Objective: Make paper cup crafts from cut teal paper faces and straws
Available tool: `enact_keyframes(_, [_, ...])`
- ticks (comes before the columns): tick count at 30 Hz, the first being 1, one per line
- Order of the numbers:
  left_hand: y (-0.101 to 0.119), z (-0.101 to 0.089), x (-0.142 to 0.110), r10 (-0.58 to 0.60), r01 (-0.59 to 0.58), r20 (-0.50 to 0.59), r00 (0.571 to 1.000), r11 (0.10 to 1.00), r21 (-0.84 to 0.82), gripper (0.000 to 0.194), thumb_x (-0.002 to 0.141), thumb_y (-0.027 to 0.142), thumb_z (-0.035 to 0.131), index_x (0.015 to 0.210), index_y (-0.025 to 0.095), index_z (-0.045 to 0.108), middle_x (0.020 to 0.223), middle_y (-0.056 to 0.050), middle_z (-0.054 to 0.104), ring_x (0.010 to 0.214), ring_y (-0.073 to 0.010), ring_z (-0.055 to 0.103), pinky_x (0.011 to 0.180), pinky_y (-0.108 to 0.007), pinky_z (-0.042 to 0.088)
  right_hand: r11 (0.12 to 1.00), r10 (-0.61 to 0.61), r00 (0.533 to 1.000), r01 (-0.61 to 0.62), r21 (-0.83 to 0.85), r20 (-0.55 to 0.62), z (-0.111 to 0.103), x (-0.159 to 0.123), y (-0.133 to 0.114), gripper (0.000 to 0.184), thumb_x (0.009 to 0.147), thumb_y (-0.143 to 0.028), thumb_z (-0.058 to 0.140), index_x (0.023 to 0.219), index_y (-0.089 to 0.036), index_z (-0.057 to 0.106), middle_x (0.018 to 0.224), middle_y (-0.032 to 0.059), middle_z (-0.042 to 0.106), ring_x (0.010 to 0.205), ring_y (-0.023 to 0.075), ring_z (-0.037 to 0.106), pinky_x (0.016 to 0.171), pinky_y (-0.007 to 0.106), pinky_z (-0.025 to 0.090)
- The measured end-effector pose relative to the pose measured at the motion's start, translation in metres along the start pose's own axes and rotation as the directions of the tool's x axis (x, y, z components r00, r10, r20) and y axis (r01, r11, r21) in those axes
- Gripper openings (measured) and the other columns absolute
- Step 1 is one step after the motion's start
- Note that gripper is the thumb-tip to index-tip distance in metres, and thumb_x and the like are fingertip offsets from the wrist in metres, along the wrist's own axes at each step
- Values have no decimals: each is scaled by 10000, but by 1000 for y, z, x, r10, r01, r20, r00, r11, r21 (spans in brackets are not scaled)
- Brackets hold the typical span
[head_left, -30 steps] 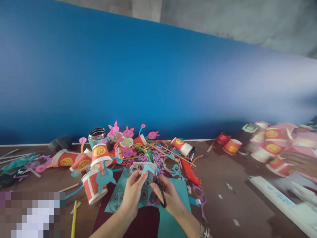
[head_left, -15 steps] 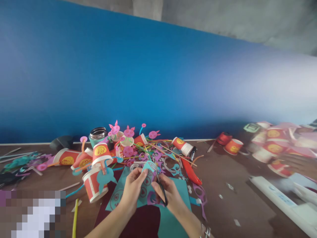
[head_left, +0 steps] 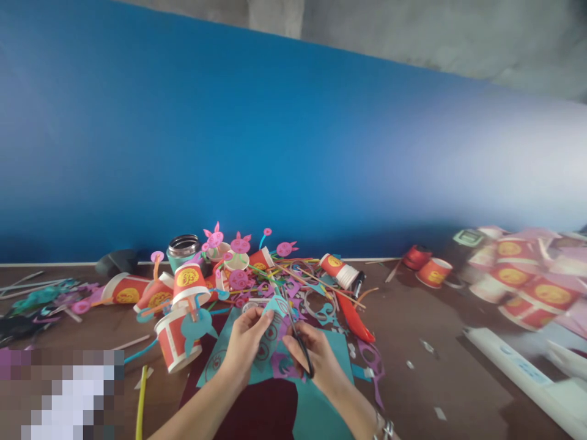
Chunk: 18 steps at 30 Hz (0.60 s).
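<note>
My left hand point(head_left: 250, 336) pinches a small piece of teal paper point(head_left: 276, 305) with shapes drawn on it in dark red lines. My right hand point(head_left: 309, 351) grips black-handled scissors point(head_left: 301, 349), whose blades point up and away, at the right edge of that piece. Whether the blades are parted is too small to tell. Under the hands lie more teal sheets point(head_left: 321, 397) with drawn shapes, a purple paper scrap point(head_left: 282, 365) and a dark maroon sheet point(head_left: 261, 409).
Red and white paper cups point(head_left: 188, 284) with straws and paper figures stand at left. Paper scraps and straws point(head_left: 298, 284) are heaped ahead, beside a red pouch-like thing point(head_left: 355, 315). A power strip point(head_left: 504, 360) and blurred stacked cups point(head_left: 513, 275) are at right. A blue panel point(head_left: 275, 140) rises behind.
My hands stay nearly in place, the scissors tilting slightly at the edge of the teal piece. At far right, another person's blurred hand is no longer visible, and one more cup shows there.
</note>
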<state>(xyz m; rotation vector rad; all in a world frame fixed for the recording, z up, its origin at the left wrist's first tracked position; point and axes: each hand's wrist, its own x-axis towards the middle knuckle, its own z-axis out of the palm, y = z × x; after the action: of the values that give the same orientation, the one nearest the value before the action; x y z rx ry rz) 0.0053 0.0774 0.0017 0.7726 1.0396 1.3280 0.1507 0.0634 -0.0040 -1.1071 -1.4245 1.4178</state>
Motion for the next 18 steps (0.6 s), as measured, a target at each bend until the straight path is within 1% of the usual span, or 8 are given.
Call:
enact_keyframes(4, [4, -2, 1, 17, -17, 11, 1000, 999, 47, 354, 587, 454, 755, 609, 152, 572, 543, 43, 511, 475, -74, 410, 485, -192, 317, 999, 35, 999, -35, -15, 2, -3, 2, 3, 441, 683, -585, 652, 717, -179, 484, 424, -95, 396, 303, 55, 373, 292, 166, 289])
enact_keyframes(9, [5, -5, 3, 33, -36, 40, 999, 996, 77, 344, 604, 449, 744, 620, 153, 570, 541, 46, 492, 475, -70, 389, 478, -190, 306, 998, 38, 999, -38, -55, 9, -6, 3, 3, 424, 704, -572, 638, 713, -174, 492, 431, -93, 396, 304, 56, 384, 286, 163, 287])
enact_keyframes(14, [9, -9, 7, 57, -65, 53, 997, 985, 157, 339, 614, 454, 732, 578, 162, 562, 496, 55, 449, 443, -69, 348, 444, -196, 267, 994, 64, 997, -59, -87, 49, -12, 4, 5, 421, 697, -572, 643, 719, -173, 510, 426, -89, 410, 316, 76, 417, 298, 179, 327])
enact_keyframes(18, [10, -12, 11, 110, -129, 90, 990, 963, 235, 342, 609, 450, 738, 548, 159, 570, 479, 48, 449, 458, -80, 366, 454, -201, 270, 996, 77, 994, -72, -61, 79, -15, 6, 8, 416, 672, -550, 681, 742, -171, 523, 437, -89, 424, 325, 72, 420, 315, 180, 359])
